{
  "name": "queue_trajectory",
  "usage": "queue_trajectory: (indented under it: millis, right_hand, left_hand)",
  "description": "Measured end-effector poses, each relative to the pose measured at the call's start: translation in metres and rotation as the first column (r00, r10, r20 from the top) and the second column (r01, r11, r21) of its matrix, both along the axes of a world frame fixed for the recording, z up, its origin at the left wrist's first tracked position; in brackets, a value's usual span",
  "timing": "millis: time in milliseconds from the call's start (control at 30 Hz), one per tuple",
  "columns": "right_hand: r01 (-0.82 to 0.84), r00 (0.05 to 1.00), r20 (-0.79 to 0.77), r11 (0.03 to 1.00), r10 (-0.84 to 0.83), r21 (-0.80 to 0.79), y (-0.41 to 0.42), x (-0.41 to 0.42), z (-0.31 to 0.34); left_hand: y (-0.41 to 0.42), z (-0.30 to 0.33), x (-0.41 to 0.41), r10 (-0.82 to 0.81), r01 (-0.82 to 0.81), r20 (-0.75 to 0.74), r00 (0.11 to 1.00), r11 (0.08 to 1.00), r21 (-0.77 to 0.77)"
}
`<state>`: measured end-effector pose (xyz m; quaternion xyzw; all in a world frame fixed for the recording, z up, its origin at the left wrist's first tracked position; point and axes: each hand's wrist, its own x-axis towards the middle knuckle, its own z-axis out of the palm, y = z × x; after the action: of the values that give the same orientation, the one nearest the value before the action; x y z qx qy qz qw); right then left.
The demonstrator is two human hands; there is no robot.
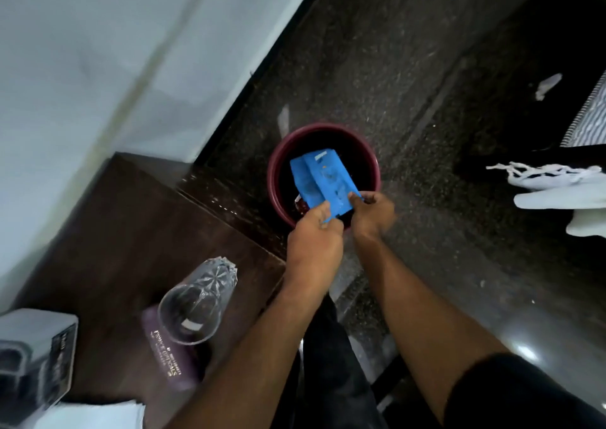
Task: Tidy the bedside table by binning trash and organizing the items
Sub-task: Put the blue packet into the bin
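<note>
Dark wooden bedside table (124, 231), speckled dark floor (377, 67), maroon bin (278, 156)

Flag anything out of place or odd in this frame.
A small pale scrap lies loose on the dark speckled floor, outside the round maroon bin. Both hands, left hand and right hand, hold the blue cardboard box over the bin.

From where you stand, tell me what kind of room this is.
Probably a bedroom corner: a dark wooden bedside table with a drinking glass, a maroon bin on the stone floor, white fringed cloth beside it.
</note>
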<state>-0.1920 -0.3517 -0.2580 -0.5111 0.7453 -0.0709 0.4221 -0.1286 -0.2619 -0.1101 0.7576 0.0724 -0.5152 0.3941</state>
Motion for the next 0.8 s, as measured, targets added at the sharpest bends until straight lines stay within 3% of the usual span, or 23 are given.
queue_trajectory:
  millis: [100, 233, 467, 633, 800]
  right_hand:
    - [-0.176, 0.967, -0.202, 0.981, 0.156, -0.084, 0.009, 0.002, -0.004]
    - [-0.293, 0.904, -0.311, 0.955, 0.292, 0.045, 0.009, 0.002, -0.008]
    - [-0.419, 0.864, -0.243, 0.898, 0.441, 0.136, 0.015, 0.015, -0.019]
    - [-0.298, 0.942, -0.105, 0.937, 0.32, 0.183, 0.015, 0.02, -0.023]
    - [-0.352, 0.93, -0.059, 0.926, 0.362, 0.135, 0.015, 0.012, -0.019]
  left_hand:
    - [0.01, 0.0, -0.004, 0.041, -0.041, -0.034, 0.999, 0.999, -0.008]
    - [0.018, 0.003, -0.008, 0.039, -0.039, -0.027, 0.999, 0.999, -0.004]
    - [0.028, -0.004, -0.003, 0.045, -0.046, -0.029, 0.999, 0.999, -0.016]
    - [0.037, -0.001, -0.008, 0.03, -0.031, -0.021, 0.999, 0.998, -0.062]
    - [0.045, 0.005, -0.011, 0.028, -0.029, -0.009, 1.0, 0.997, -0.077]
